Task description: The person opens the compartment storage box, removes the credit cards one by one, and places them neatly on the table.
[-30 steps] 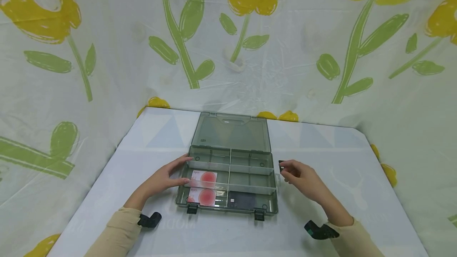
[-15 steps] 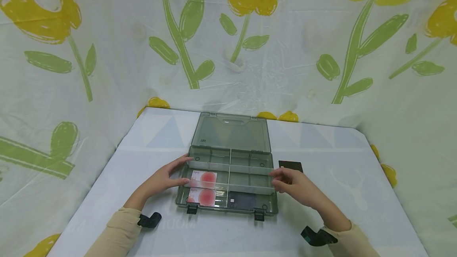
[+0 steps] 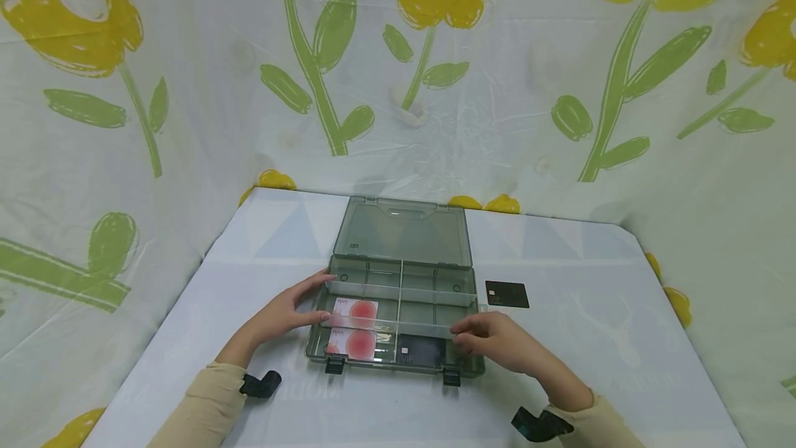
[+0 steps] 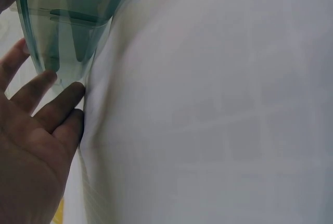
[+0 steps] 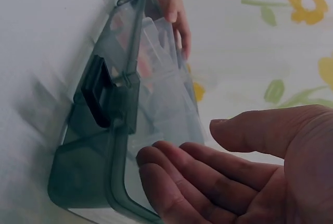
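Note:
A translucent grey-green divided box lies with its lid laid back. My left hand rests on the box's left side, thumb and a fingertip at the rim. In the left wrist view its fingers lie fairly straight along the wall. My right hand reaches over the front right compartment, fingertips at the right end of a black VIP card lying there. The right wrist view shows its fingers loosely bent, thumb apart, nothing between them. Pink-and-white cards lie in the front and middle left compartments.
Another black VIP card lies on the white table, right of the box. Two dark latches hang at the box's front edge. A flower-printed cloth surrounds the table.
My right hand has let go of the black card on the table at right and moved left and nearer, over the box's front right compartment. My left hand has stayed in place.

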### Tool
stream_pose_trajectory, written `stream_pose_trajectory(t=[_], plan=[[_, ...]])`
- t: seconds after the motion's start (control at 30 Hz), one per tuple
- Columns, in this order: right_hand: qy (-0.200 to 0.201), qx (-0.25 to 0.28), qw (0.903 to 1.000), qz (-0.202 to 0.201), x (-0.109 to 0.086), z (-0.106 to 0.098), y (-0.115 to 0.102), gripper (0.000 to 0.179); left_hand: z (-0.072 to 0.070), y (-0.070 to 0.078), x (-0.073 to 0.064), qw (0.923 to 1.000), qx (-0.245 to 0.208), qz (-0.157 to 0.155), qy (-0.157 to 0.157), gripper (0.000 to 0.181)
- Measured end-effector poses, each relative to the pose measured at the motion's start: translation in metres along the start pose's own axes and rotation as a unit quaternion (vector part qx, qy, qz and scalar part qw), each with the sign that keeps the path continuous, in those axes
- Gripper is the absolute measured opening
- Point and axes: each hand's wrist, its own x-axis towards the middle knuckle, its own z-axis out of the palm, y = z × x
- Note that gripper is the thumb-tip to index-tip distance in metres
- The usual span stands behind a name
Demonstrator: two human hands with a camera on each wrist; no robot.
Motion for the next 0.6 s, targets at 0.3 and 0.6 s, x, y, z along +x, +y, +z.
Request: stream_pose_trajectory(t=[0.3,0.6], plan=[[-0.019,-0.025,0.9995,0.003,0.004,0.011,-0.003,0.032,0.001,0.0,0.0,0.9999,0.01,-0.009,0.003,0.07],[-0.017,-0.091,0.9956,0.015,0.009,0.024,-0.008,0.033,0.001,0.0,0.001,0.9999,0.01,-0.009,0.004,0.07]])
